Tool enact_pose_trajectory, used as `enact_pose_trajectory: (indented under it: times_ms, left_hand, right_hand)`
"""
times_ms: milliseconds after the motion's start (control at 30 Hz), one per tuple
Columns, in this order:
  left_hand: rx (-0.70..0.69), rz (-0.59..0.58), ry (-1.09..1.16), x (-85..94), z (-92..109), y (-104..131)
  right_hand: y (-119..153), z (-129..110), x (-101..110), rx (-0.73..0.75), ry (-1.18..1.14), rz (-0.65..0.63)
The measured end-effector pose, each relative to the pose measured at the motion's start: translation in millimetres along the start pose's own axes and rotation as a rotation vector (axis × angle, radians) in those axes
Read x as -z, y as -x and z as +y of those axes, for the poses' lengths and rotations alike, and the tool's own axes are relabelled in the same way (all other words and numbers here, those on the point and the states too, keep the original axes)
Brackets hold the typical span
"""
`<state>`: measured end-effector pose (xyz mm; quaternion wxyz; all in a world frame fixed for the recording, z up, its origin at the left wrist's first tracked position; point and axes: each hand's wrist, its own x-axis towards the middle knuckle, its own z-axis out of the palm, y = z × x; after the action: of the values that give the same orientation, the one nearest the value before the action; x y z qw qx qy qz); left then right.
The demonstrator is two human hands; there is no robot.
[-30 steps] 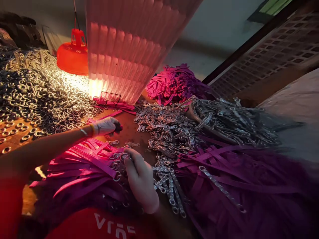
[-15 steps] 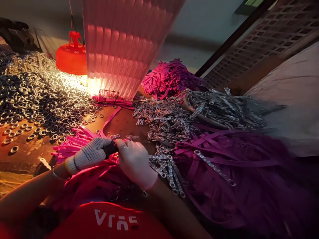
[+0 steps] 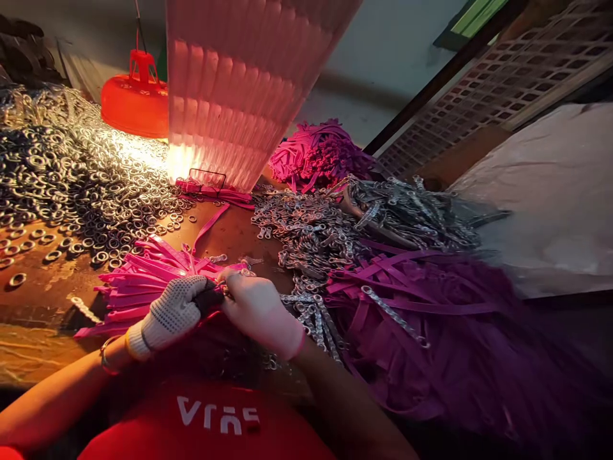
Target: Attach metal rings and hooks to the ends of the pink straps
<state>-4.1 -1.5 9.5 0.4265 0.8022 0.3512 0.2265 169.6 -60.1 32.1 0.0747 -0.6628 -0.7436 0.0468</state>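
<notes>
My left hand (image 3: 177,310), in a white dotted knit glove with dark fingertips, is closed. My right hand (image 3: 261,313), in a thin white glove, pinches close against it, fingertips almost meeting. A bit of pink strap (image 3: 221,287) shows between them; most of what they grip is hidden by the fingers. Just behind and left of my hands lies a fan of pink straps (image 3: 138,278). By my right wrist, several silver twisted metal links (image 3: 318,319) with eyelet ends spill toward me.
Silver rings (image 3: 96,185) are heaped at left under a red lamp (image 3: 134,105). A translucent corrugated panel (image 3: 230,96) stands behind. Metal links (image 3: 311,223) pile at centre right. Purple straps (image 3: 431,345) cover the right; more pink straps (image 3: 320,156) sit behind. A white sack (image 3: 550,204) stands far right.
My hands have shifted slightly down, with the right fingers drawn in closer to the left. The pink straps below my left wrist have moved out of sight. The view has turned slightly.
</notes>
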Motion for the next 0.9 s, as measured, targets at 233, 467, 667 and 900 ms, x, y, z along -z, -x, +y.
enact_pose_trajectory:
  times_ms: [233, 467, 667, 900]
  left_hand:
    - [-0.084, -0.025, -0.104, 0.1, -4, -2]
    - [-0.116, -0.132, -0.316, 54.0, -1, -17]
    - [0.193, 0.166, 0.019, 86.5, -13, -9]
    - [0.404, 0.209, 1.208, 35.0, -5, -26]
  right_hand:
    - [-3, 1, -11, 0.178, 0.205, 0.018]
    - [10, 18, 7, 0.059, -0.040, 0.039]
    - [-16, 111, 18, -0.144, -0.480, -0.182]
    - [-136, 179, -64, -0.664, -0.023, -0.041]
